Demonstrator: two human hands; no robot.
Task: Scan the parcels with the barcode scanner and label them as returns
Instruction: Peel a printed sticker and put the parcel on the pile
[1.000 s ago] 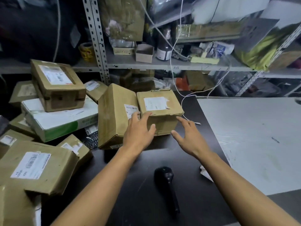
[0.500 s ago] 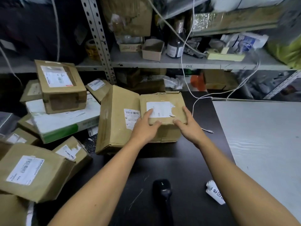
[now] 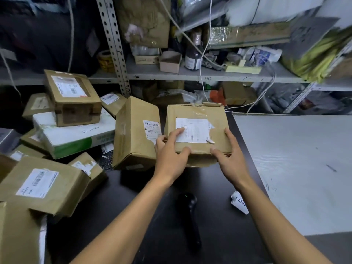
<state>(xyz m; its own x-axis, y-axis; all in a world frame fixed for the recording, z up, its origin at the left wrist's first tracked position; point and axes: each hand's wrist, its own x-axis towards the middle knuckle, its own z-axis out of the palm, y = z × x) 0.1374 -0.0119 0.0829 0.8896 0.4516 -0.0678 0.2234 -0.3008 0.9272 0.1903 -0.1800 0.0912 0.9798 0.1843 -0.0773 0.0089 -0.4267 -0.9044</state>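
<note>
Hands gripped one brown parcel above the black desk — left hand and right hand curled over its near edge — barcode scanner lay below, untouched.

Scanner before held parcel

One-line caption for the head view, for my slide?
Both hands grip a labelled parcel; scanner lies unused.
</note>
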